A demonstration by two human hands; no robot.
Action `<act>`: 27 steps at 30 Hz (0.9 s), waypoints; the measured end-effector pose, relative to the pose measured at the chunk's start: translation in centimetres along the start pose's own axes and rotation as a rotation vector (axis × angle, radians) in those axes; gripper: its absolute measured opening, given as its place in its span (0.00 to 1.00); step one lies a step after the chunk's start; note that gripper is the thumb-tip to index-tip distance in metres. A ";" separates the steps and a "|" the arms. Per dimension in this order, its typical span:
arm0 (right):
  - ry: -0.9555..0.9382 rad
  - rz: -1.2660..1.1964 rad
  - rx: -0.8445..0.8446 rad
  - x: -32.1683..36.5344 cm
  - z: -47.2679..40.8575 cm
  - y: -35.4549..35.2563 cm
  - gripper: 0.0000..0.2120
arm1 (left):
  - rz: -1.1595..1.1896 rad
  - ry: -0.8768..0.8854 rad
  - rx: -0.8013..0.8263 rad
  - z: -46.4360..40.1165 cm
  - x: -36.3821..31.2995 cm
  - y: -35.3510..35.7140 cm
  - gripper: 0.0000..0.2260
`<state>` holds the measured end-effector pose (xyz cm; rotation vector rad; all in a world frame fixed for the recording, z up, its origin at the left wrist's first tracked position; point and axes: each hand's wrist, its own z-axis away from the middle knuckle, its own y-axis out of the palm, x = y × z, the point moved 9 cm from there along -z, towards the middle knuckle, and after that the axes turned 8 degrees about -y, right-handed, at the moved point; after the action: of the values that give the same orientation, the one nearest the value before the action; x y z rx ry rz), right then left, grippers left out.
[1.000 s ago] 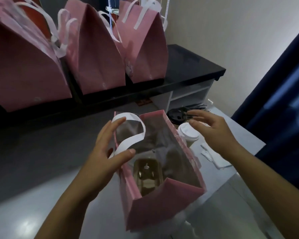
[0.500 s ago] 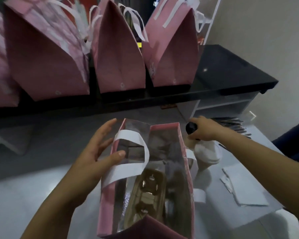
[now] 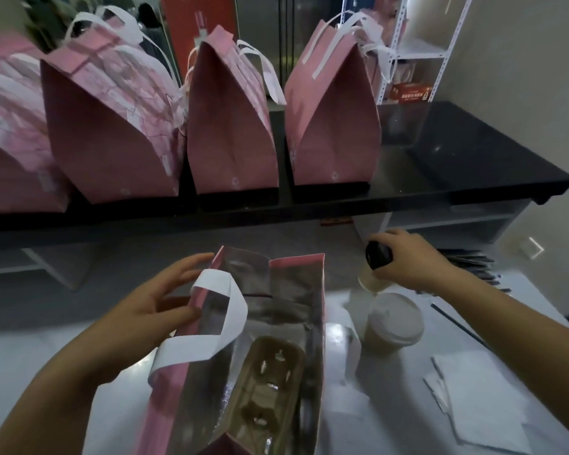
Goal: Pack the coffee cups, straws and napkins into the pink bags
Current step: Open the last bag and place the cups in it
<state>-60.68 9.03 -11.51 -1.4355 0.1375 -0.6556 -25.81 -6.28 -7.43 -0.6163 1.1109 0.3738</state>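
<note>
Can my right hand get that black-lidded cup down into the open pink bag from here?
Probably yes: the right hand grips the black-lidded cup just beside the open bag, whose mouth the left hand holds wide.

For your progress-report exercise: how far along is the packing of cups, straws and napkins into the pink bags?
Done, apparently: four pink bags stand on the black shelf. In hand: the left hand holds the open bag, which contains only a cardboard tray; the right hand grips a black-lidded cup. Left: the white-lidded cup, napkins and straws lie outside.
</note>
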 end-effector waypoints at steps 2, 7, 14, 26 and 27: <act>-0.041 0.024 -0.053 1.5 1.4 -1.5 0.34 | -0.015 -0.008 0.014 -0.1 0.2 -0.1 0.25; -0.166 0.082 -0.227 7.6 6.7 -5.9 0.33 | -0.005 -0.044 0.029 -0.2 0.5 0.0 0.24; -0.410 -0.063 -0.400 19.7 14.8 -11.3 0.33 | 0.096 0.012 0.050 0.8 1.2 -0.1 0.20; -0.406 0.255 -0.022 29.0 16.3 -3.8 0.32 | 0.228 0.064 0.203 2.3 2.9 -0.7 0.25; -0.384 0.263 0.010 29.0 15.9 -3.0 0.32 | 0.237 0.067 0.205 2.3 3.0 -0.9 0.25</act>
<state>-30.48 8.59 2.37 -1.4758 0.0199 -0.1593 -22.46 -5.59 -9.26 -0.3182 1.2731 0.4384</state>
